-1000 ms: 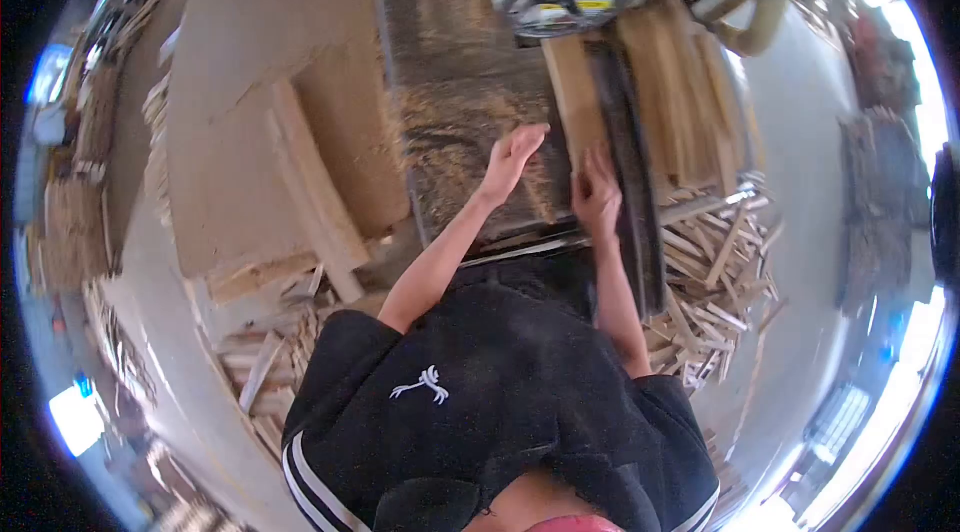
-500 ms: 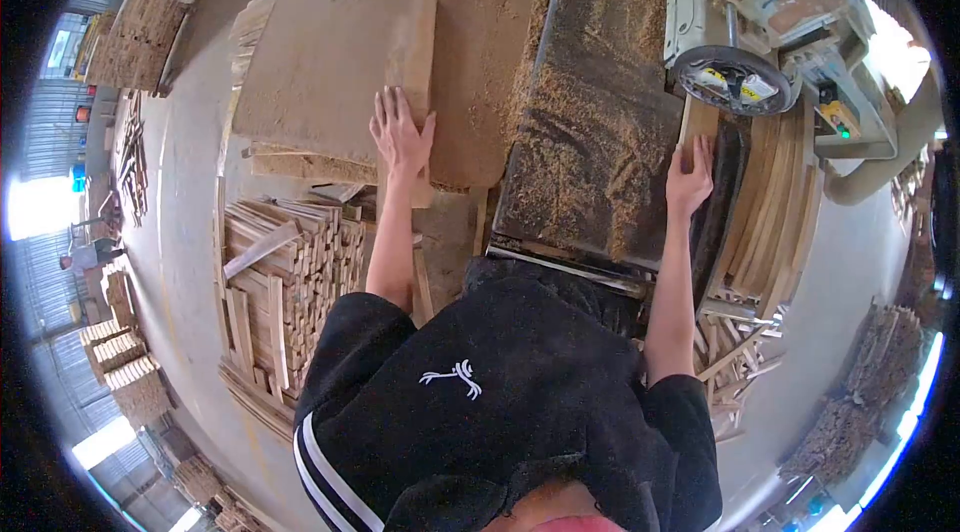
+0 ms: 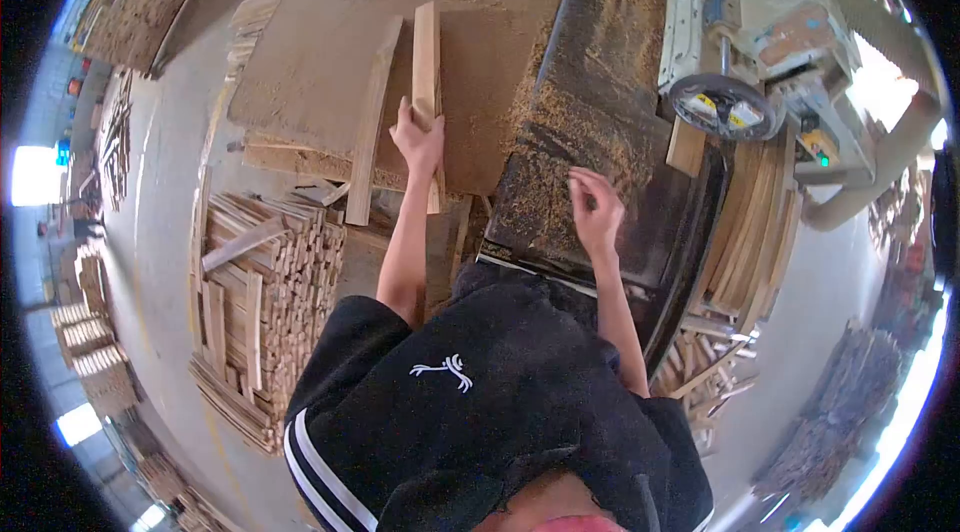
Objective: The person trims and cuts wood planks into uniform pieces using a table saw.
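Note:
My left hand (image 3: 418,140) grips a light wooden strip (image 3: 426,62) on the dusty brown board (image 3: 300,72). Just left of it a second, darker strip (image 3: 374,122) lies at a slant, its near end past the board's edge. Over the sawdust-covered dark machine bed (image 3: 570,142), my right hand (image 3: 597,210) hangs with fingers partly curled and nothing between them. Farther right, another wood piece (image 3: 685,147) sticks out beside the black handwheel (image 3: 724,107), clear of my hands.
Stacked offcuts (image 3: 290,302) stand at the lower left. Long strips (image 3: 750,222) lie right of the machine bed, with loose scraps (image 3: 705,362) below them. A ribbed hose (image 3: 870,172) curves at the right. More wood piles (image 3: 140,22) stand farther off.
My right hand has left the wood piece by the handwheel and moved left over the bed. Two separate strips now show at my left hand, which has closed round the right one.

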The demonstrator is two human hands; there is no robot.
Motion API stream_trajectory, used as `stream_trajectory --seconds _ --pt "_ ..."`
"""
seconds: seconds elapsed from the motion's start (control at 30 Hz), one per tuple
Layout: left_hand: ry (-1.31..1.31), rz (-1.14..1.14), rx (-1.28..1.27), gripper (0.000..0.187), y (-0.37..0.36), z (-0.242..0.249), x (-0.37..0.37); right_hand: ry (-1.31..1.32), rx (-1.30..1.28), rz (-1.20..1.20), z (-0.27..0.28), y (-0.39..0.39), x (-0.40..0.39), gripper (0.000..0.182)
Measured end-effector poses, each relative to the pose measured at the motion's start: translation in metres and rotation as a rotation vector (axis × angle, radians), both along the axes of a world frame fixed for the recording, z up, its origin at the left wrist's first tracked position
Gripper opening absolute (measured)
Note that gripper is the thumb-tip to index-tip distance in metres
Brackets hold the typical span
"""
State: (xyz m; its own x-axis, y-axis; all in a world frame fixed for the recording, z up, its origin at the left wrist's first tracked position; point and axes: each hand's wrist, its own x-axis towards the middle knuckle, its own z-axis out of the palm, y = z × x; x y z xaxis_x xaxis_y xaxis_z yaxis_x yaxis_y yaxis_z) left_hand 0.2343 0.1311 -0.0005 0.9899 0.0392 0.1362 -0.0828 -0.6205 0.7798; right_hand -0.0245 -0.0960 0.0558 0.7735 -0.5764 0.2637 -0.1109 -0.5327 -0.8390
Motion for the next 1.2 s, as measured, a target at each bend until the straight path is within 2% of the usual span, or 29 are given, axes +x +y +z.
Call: stream_trajectory --seconds 0.03,0.1,0.13,0.17,0.2,0.23,0.27,0.3,0.37,0.43,0.47,0.5,0.57,0.63,0.7,0.73,0.77,0.83,0.87,0.9,0.93,0.97,1.0,1.03,1.07,1.1,1.13,1.17,1.2 --pt "0.001 -0.032 0.008 0.071 0.000 0.002 -0.003 0.026 0.126 0.065 0.014 0.012 0.004 0.022" --pt "0.529 -0.212 -1.042 0.065 0.000 0.014 -0.014 0.127 0.249 0.182 0.033 0.030 0.013 0.046" --pt "0.694 -0.215 -1.064 0.058 -0.009 0.045 -0.034 0.182 0.263 0.235 0.045 0.039 0.016 0.057" --pt "0.712 -0.239 -1.059 0.058 -0.023 0.046 -0.044 0.235 0.274 0.287 0.057 0.044 0.019 0.070" --pt "0.777 -0.437 -1.278 0.060 -0.036 0.045 -0.055 0.239 0.275 0.255 0.067 0.049 0.021 0.070" --pt "0.850 -0.634 -1.495 0.062 -0.046 0.047 -0.071 0.268 0.301 0.299 0.076 0.054 0.020 0.087" --pt "0.886 -0.655 -1.494 0.062 -0.058 0.051 -0.090 0.297 0.320 0.341 0.081 0.055 0.015 0.105" --pt "0.937 -0.694 -1.584 0.064 -0.076 0.064 -0.106 0.299 0.306 0.306 0.085 0.053 0.004 0.105" --pt "1.017 -0.773 -1.690 0.066 -0.101 0.075 -0.125 0.470 -0.153 0.089 0.093 0.052 -0.024 0.122" --pt "1.174 -0.878 -1.580 0.064 -0.121 0.065 -0.147 0.533 -0.227 0.027 0.067 0.043 -0.062 0.123" --pt "1.179 -0.957 -1.414 0.060 -0.132 0.040 -0.154 0.536 -0.143 -0.052 0.056 0.042 -0.083 0.119" --pt "1.203 -0.968 -1.430 0.060 -0.138 0.039 -0.165 0.537 -0.055 -0.126 0.053 0.043 -0.103 0.115" --pt "1.258 -1.021 -1.053 0.054 -0.141 0.042 -0.189 0.515 -0.056 -0.207 0.062 0.046 -0.137 0.110" --pt "1.369 -1.097 -1.013 0.061 -0.147 0.054 -0.205 0.483 -0.054 -0.285 0.062 0.051 -0.166 0.105" --pt "1.278 -1.395 -0.573 0.059 -0.156 0.048 -0.224 0.482 0.007 -0.435 0.042 0.057 -0.195 0.097" --pt "1.359 -1.464 -0.602 0.068 -0.160 0.044 -0.233 0.461 0.045 -0.480 0.037 0.058 -0.206 0.091" --pt "1.359 -1.476 -0.603 0.068 -0.166 0.040 -0.241 0.460 0.039 -0.490 0.031 0.057 -0.215 0.091" --pt "1.227 -1.579 -0.494 0.074 -0.180 0.046 -0.257 0.366 0.101 -0.540 0.025 0.053 -0.226 0.085" --pt "1.243 -1.570 -0.463 0.078 -0.191 0.032 -0.267 0.362 0.097 -0.553 0.022 0.050 -0.228 0.085" --pt "1.242 -1.584 -0.458 0.078 -0.201 0.026 -0.278 0.344 -0.061 -0.560 0.021 0.044 -0.226 0.077" --pt "1.104 -1.550 -0.437 0.081 -0.211 0.023 -0.289 0.324 -0.219 -0.564 0.018 0.038 -0.224 0.070" --pt "0.965 -1.512 -0.415 0.084 -0.219 0.019 -0.295 0.319 -0.220 -0.576 0.013 0.029 -0.222 0.070" --pt "0.700 -1.635 -0.280 0.096 -0.231 0.014 -0.295 0.303 -0.289 -0.522 0.004 0.018 -0.222 0.064" --pt "0.698 -1.642 -0.273 0.096 -0.233 0.022 -0.300 0.291 -0.355 -0.466 -0.006 0.013 -0.223 0.058" --pt "0.642 -1.574 -0.075 0.099 -0.236 0.030 -0.309 0.271 -0.286 -0.463 -0.017 0.012 -0.222 0.051" --pt "0.581 -1.491 0.115 0.103 -0.241 0.033 -0.314 0.267 -0.287 -0.460 -0.021 0.008 -0.218 0.051" --pt "0.549 -1.465 0.011 0.099 -0.244 0.023 -0.316 0.278 -0.269 -0.476 -0.026 0.007 -0.215 0.048" --pt "0.555 -1.456 0.013 0.099 -0.241 0.017 -0.315 0.293 -0.248 -0.490 -0.030 0.007 -0.214 0.046" --pt "0.437 -1.427 0.090 0.093 -0.238 0.030 -0.305 0.315 -0.288 -0.506 -0.028 0.005 -0.210 0.041"
